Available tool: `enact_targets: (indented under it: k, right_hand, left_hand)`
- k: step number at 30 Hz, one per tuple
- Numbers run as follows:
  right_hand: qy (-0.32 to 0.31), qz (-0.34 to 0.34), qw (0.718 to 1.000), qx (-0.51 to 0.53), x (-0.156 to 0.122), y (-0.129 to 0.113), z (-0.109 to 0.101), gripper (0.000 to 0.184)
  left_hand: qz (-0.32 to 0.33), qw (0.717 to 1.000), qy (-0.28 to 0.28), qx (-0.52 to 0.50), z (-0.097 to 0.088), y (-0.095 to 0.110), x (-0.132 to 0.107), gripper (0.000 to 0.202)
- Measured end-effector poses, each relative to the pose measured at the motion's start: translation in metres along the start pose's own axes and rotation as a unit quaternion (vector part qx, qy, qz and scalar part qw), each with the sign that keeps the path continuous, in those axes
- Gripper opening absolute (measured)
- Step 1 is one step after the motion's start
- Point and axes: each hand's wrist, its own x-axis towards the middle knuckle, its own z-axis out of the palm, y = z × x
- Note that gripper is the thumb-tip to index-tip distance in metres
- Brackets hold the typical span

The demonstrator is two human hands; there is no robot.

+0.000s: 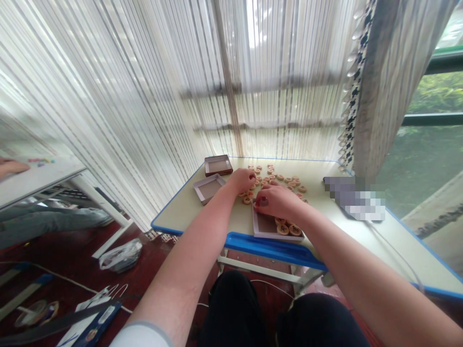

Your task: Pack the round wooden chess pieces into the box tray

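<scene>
Loose round wooden Chinese chess pieces lie scattered over the far middle of the table. My left hand is among them, its fingers curled closed; what they hold, if anything, is hidden. My right hand reaches into a shallow open box, fingertips pinched on a Chinese chess piece at the box's back left corner, partly covered by the fingers. Several pieces with dark characters lie flat in the box's right part, near my right wrist.
A pale box part and a brown-edged box lie at the table's left. A partly blurred-out object with a cable lies on the right. Another person's hand rests on a neighbouring table. Curtains hang behind.
</scene>
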Motion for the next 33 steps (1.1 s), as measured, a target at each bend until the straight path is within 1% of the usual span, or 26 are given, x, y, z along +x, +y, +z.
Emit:
enact_targets:
  k: [8,15,18,20,22,23,25,28,30,33]
  right_hand:
    - [-0.013,0.015,1.000,0.014,0.000,-0.002,-0.001,0.023]
    - [-0.008,0.012,1.000,0.026,0.000,-0.005,-0.003,0.021]
    - [0.009,0.023,0.998,0.061,-0.001,-0.001,-0.006,0.023]
    - [0.035,0.048,0.994,0.096,0.000,0.009,-0.007,0.024]
    - [0.058,0.089,0.987,0.122,0.007,0.024,-0.006,0.025]
    - [0.060,0.120,0.983,0.127,0.012,0.033,-0.005,0.026]
    - [0.037,0.159,0.980,0.117,0.027,0.054,-0.001,0.027]
    - [0.057,0.168,0.982,0.058,0.056,0.083,0.008,0.029]
    - [0.042,0.160,0.986,0.033,0.077,0.098,0.016,0.032]
    - [0.006,0.144,0.989,0.025,0.104,0.111,0.028,0.034]
  left_hand:
    - [-0.014,1.000,-0.006,-0.003,0.002,-0.001,0.000,0.029]
    - [-0.024,1.000,-0.013,0.003,0.003,-0.001,0.000,0.029]
    - [-0.030,0.999,-0.010,0.012,0.004,-0.001,0.000,0.030]
    - [-0.043,0.999,0.002,0.032,0.004,-0.001,0.000,0.030]
    - [-0.062,0.996,0.012,0.059,0.004,-0.002,-0.001,0.031]
    - [-0.071,0.995,0.009,0.071,0.004,-0.002,-0.001,0.031]
    - [-0.090,0.992,-0.012,0.086,0.005,-0.003,0.001,0.031]
    - [-0.106,0.989,-0.049,0.095,0.005,-0.004,0.004,0.031]
    - [-0.105,0.988,-0.055,0.101,0.006,-0.004,0.007,0.030]
    - [-0.097,0.988,-0.048,0.110,0.008,-0.005,0.009,0.028]
